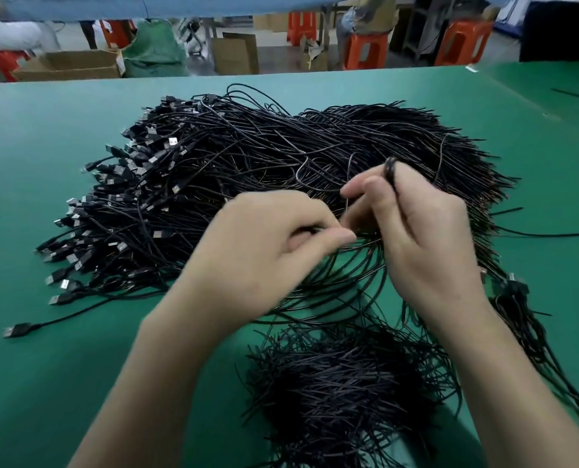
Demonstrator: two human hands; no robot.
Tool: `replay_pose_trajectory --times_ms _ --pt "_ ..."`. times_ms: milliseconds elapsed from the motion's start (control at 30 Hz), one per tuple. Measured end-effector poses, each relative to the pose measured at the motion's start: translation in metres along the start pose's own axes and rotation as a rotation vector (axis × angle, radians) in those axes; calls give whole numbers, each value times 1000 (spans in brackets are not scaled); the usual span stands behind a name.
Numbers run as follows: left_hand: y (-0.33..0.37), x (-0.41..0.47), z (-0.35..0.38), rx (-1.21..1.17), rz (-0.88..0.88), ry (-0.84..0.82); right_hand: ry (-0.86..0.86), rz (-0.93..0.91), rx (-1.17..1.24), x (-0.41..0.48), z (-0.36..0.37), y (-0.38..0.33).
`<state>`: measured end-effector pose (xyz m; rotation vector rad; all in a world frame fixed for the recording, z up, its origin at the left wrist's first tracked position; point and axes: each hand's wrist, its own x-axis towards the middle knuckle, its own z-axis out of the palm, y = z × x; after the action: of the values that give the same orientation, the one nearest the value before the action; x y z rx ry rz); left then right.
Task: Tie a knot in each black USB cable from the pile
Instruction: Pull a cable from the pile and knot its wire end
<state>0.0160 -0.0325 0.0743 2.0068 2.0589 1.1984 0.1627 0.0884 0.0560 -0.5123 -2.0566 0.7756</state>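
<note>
Green table (44,204), open margin left; left hand (264,255), right hand (423,241) apparently pinch cable (318,189).

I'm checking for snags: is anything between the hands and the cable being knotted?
Nothing visible does. The left hand and the right hand each already pinch black cable, right over the big pile.
</note>
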Motion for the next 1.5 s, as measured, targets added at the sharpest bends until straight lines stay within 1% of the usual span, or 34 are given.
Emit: replay_pose_trajectory --times_ms 33,67,100,200,267,300,333,367,400,467,567,633,700,767,867,933,967,1033,1067,1100,1133,1233,1267,1333,1400,1433,1500 --pt "-2 0 -7 -10 13 56 -48 34 -45 -1 0 1" --pt "-4 -1 -14 -19 24 109 -111 78 -35 -1 0 2" --pt "-6 -1 -18 -27 34 151 -191 128 31 -1 1 2" --pt "-13 -2 -21 -75 20 231 -471 278 438 -3 6 -5" --pt "-17 -2 -16 -182 -17 278 -631 351 705 -5 9 -11" --pt "-18 -1 -11 -258 -34 291 -687 360 809 -5 9 -13" --pt "-19 0 -4 -329 -49 295 -709 356 904 -6 9 -15" --pt "-18 1 4 -382 -65 290 -693 350 994 -6 9 -16" --pt "-16 2 12 -416 -84 273 -641 348 1074 -5 9 -18" --pt "-12 3 31 -456 -148 198 -466 356 1156 -2 8 -20" --pt "-9 0 53 -447 -227 38 -140 349 1140 2 9 -20" --pt "-8 -2 59 -399 -238 -45 19 295 1032 3 8 -17" --pt "-5 -3 59 -292 -215 -135 94 205 808 2 7 -13" --pt "0 -1 51 -160 -185 -218 131 112 517 1 6 -9" --pt "2 1 29 92 -119 -282 124 17 71 -2 4 0" --pt "-1 1 9 250 -112 -260 23 10 -176 -2 4 3" --pt "-2 1 0 265 -119 -211 -63 31 -248 -1 5 4" --pt "-5 -2 -13 161 -144 -85 -234 75 -315 -2 9 2" --pt "-6 -3 -16 89 -163 -42 -297 76 -309 -3 12 1" --pt "-7 -4 -17 28 -180 -16 -353 78 -250 -5 13 0" --pt "-9 -5 -18 -23 -189 8 -408 104 -130 -7 14 -1" --pt "-15 -5 -19 -175 -220 91 -601 255 343 -7 8 -1" --pt "-16 -5 -17 -231 -236 105 -663 272 451 -6 5 0" --pt "-18 -2 -11 -412 -278 149 -750 236 560 -5 1 1" --pt "-19 0 -6 -611 -312 167 -763 190 607 -5 0 -1" --pt "-20 0 -4 -664 -307 144 -747 187 633 -5 0 -1" --pt "-23 -1 -2 -651 -248 25 -719 193 684 -3 -2 -2"
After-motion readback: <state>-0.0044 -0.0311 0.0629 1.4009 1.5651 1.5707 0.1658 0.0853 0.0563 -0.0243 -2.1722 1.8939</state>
